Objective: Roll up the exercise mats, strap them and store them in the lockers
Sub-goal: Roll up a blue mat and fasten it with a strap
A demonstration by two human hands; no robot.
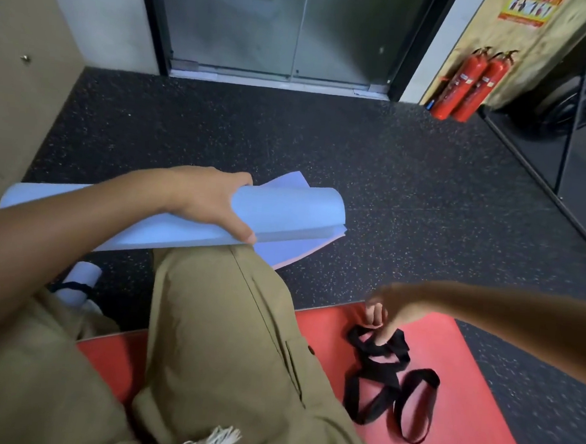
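Under my left hand [210,199] fingers, curled over the top with the thumb pressing the near side, the blue mat [285,214] roll rests on my knee, its long axis running left to right. My right hand [387,310], arm reaching left, pinches the black strap [379,364] lying on the red mat [461,421].
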